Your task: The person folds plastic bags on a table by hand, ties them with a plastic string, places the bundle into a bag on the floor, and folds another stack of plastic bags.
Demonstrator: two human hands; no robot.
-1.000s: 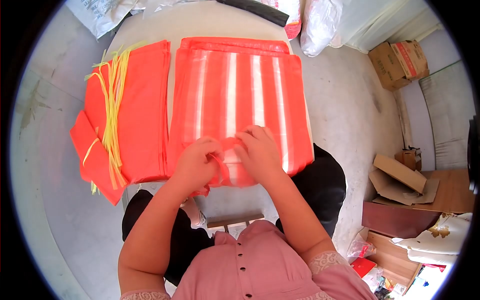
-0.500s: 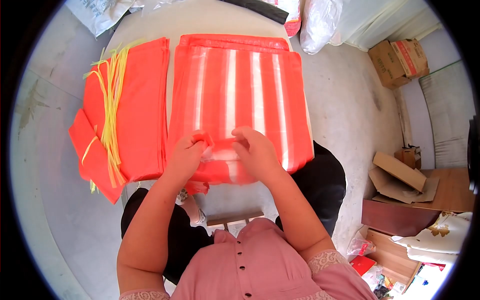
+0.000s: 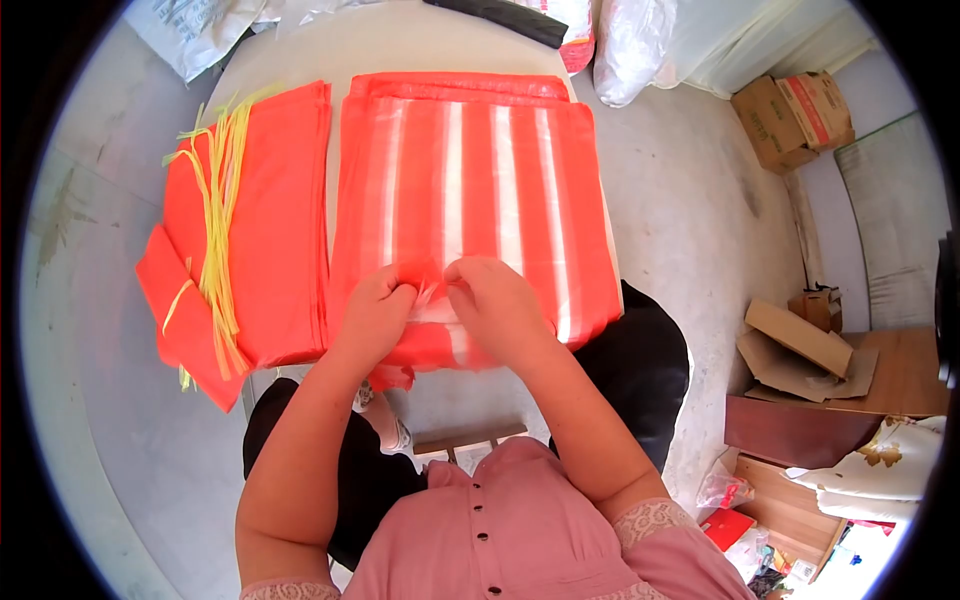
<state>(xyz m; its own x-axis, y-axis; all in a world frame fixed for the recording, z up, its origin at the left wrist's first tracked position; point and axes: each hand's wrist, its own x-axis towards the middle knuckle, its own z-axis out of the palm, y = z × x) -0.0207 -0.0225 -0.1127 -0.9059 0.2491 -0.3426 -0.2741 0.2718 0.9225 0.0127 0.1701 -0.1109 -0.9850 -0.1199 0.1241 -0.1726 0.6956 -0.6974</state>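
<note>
Thumb and fingers of the left hand [image 3: 378, 308] pinch thin film [image 3: 427, 295] over the near part of the striped stack [image 3: 475, 180]. The right hand [image 3: 490, 305] curls at its right side; its grip is unclear. Both hide nearby stripes. Left lies a plain red stack [image 3: 285, 210] under yellow strips [image 3: 217, 235], a tied red bundle [image 3: 190, 320] overlapping its near-left corner. A black roll [image 3: 505, 20] crosses the table's [image 3: 300, 52] far edge.
</note>
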